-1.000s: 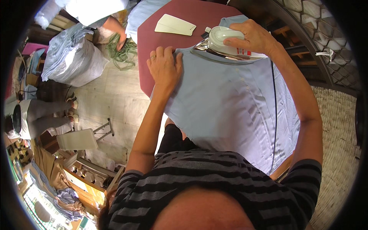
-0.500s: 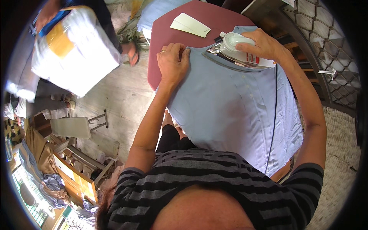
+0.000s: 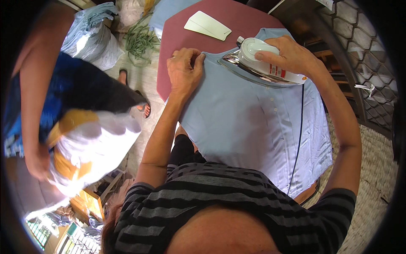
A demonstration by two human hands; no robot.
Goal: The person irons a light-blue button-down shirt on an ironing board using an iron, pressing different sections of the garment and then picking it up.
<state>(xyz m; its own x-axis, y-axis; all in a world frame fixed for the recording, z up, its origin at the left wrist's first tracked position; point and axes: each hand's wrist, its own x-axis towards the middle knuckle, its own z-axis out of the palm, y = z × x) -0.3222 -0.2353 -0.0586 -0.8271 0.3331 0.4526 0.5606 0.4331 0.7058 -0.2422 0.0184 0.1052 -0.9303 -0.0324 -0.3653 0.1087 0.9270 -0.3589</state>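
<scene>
A light blue buttoned shirt [image 3: 237, 114] lies spread over a maroon ironing board [image 3: 182, 31] and hangs down its near side toward me. My right hand [image 3: 287, 53] is wrapped round the handle of a white and chrome iron [image 3: 253, 51]. The soleplate rests on the upper part of the shirt, its tip pointing left. A black cord [image 3: 300, 139] runs from the iron's back down over the cloth. At the shirt's upper left corner, my left hand [image 3: 185, 70] pinches the fabric edge between thumb and fingers. Beyond both hands lies a pale flat tapered card [image 3: 207, 25].
On my left a person [image 3: 38, 97] in dark and blue clothing carries a white plastic-wrapped bundle [image 3: 97, 146]. Bagged cloth [image 3: 91, 38] and a heap of green strips [image 3: 141, 40] lie on the floor at the far left. A metal lattice gate [image 3: 359, 51] stands on the right.
The person with the white bundle has come nearer along my left side, uncovering the bags and green strips behind. The iron has shifted slightly left. My left hand keeps its place on the shirt.
</scene>
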